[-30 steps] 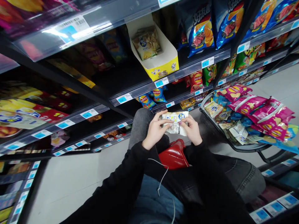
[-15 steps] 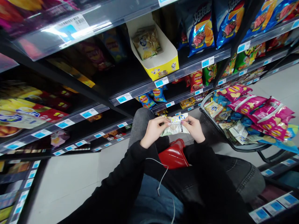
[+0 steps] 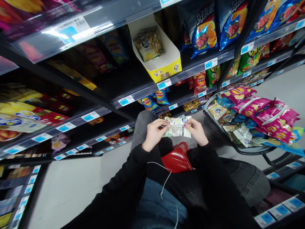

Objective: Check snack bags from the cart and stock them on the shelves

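Observation:
Between my two hands, above my knees, is a small whitish snack packet (image 3: 176, 130) with yellow and blue print along its upper part. My left hand (image 3: 156, 132) pinches its left edge between thumb and fingers. At the opposite edge, my right hand (image 3: 197, 131) pinches it the same way. Its printed back face is turned up toward me. A yellow and white display box (image 3: 165, 70) stands on the shelf ahead, with a few similar snack packets (image 3: 149, 44) lying inside it.
To my right stands a shopping basket (image 3: 228, 143) heaped with snack bags, pink chip bags (image 3: 274, 111) on top. Below my hands is a red, shiny plastic thing (image 3: 177, 157), perhaps a stool. Blue chip bags (image 3: 203, 30) stand upright on the shelf. Shelf edges (image 3: 140, 95) run across in front.
The packet has been flattened out between my hands, so more of its upper printed part shows. Both hands keep their pinch and have shifted only slightly.

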Action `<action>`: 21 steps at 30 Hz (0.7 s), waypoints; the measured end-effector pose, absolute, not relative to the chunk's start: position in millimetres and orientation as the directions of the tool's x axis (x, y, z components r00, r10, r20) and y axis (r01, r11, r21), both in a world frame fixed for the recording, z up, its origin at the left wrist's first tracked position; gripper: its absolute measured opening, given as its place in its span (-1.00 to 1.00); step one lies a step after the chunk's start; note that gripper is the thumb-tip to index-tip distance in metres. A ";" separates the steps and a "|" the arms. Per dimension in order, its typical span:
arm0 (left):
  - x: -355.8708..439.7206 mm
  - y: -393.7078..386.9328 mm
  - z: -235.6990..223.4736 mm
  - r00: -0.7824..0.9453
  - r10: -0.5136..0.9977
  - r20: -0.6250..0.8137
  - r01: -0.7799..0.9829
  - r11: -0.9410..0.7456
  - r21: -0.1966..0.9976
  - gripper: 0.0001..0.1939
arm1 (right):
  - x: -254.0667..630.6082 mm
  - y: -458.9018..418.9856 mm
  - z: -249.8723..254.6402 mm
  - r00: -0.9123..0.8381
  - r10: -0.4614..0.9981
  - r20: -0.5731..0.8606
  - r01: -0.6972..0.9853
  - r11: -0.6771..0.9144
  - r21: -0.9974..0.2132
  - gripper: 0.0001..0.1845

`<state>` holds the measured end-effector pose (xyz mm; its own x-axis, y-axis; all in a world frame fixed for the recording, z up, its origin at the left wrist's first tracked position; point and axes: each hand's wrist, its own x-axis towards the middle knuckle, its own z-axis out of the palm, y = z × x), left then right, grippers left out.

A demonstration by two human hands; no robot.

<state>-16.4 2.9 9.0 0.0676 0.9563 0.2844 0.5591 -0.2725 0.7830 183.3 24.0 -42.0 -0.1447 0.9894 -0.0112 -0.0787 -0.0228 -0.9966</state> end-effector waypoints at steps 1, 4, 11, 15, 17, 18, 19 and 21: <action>-17.3 3.7 9.5 0.083 0.958 0.275 0.559 -0.273 0.783 -0.91 | 183.5 24.1 -42.5 -0.150 0.988 -0.023 -0.097 -0.038 -0.995 -0.64; -20.5 6.9 8.9 0.093 0.984 0.153 0.527 -0.179 0.831 -0.92 | 185.1 24.2 -42.9 -0.152 0.988 -0.032 -0.109 -0.049 -0.993 -0.62; -25.9 12.8 5.4 0.067 0.992 -0.105 0.314 0.079 0.946 -0.88 | 183.0 21.7 -39.6 -0.182 0.983 0.002 -0.153 -0.026 -0.988 -0.57; -21.5 10.4 5.5 -0.011 0.999 0.039 0.302 -0.034 0.953 -0.87 | 184.3 24.1 -49.0 -0.165 0.986 -0.016 -0.179 -0.046 -0.983 -0.59; -17.3 8.2 5.3 -0.095 0.995 -0.026 0.165 0.042 0.985 -0.75 | 187.9 26.4 -56.8 -0.102 0.994 -0.031 -0.215 -0.053 -0.975 -0.61; -15.2 7.0 5.3 -0.094 0.986 -0.135 0.056 0.141 0.988 -0.67 | 189.9 27.6 -60.5 -0.071 0.997 -0.039 -0.235 -0.055 -0.971 -0.62; -13.2 5.9 5.4 -0.049 0.965 -0.257 -0.048 0.255 0.966 -0.60 | 191.9 28.6 -63.9 -0.048 0.998 -0.045 -0.248 -0.055 -0.967 -0.62; -10.3 4.3 6.0 0.087 0.915 -0.395 -0.170 0.404 0.899 -0.50 | 194.8 29.9 -69.1 -0.027 0.999 -0.044 -0.254 -0.050 -0.966 -0.63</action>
